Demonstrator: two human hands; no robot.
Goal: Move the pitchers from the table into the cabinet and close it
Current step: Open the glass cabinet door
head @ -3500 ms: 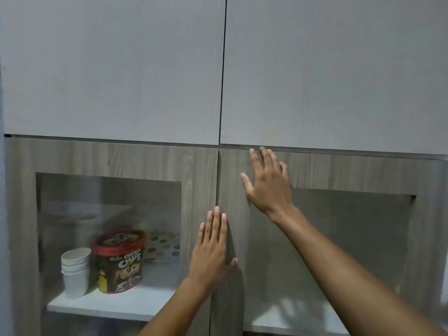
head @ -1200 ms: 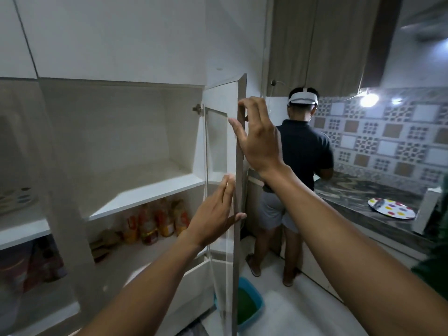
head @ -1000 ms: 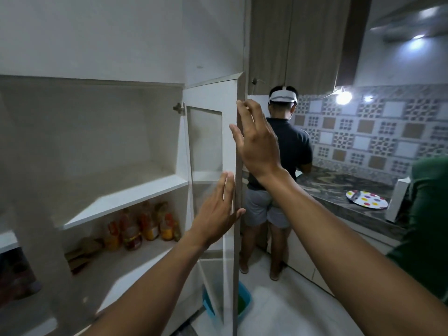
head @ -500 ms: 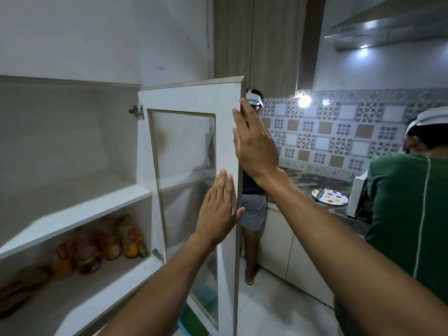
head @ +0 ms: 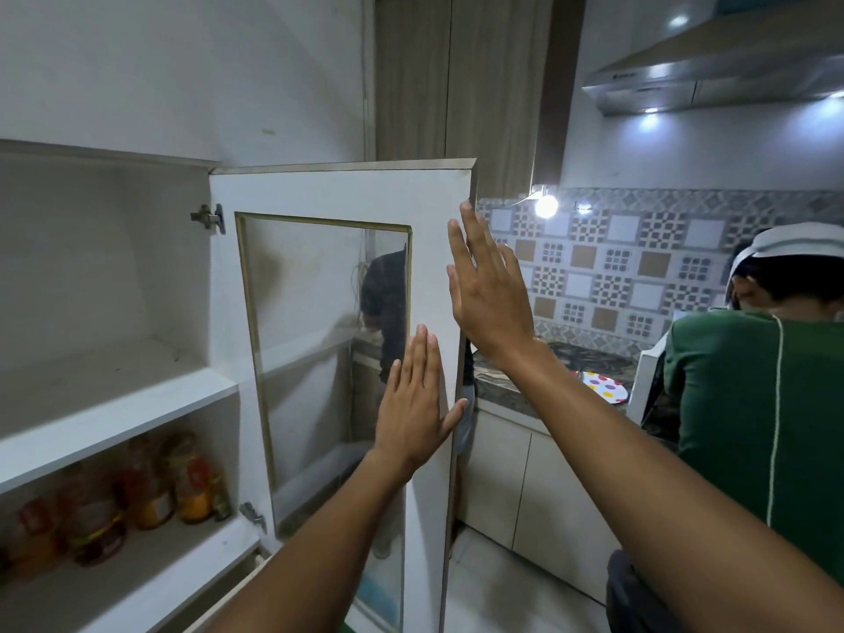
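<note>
While the cabinet door (head: 438,276) stands swung wide on its hinges (head: 208,217), you have both hands up at its free edge. Your left hand (head: 413,415) lies flat against the white inner face of the door beside the glass pane (head: 319,358), fingers straight and held together, thumb out toward the door's edge. Your right hand (head: 488,290) is higher, at the upper part of that same edge, fingers spread and pointing up; whether it touches the door cannot be told from this angle. Neither hand grips anything.

No pitchers show anywhere in the view. The cabinet (head: 114,267) is open to your left: its upper shelf (head: 114,404) is bare, and on the shelf below stand several jars and bottles (head: 150,491) with orange and red contents, blurred.

Through the pane you can see a dark-clothed figure (head: 383,303). To your right, a person in a green shirt (head: 753,427) with a white band on the head stands close by. Beyond, a dark stone surface (head: 525,386) carries a polka-dot plate (head: 605,388), against a patterned tile wall (head: 616,267) with a lit bulb (head: 545,205) and a range hood (head: 712,75) above.
</note>
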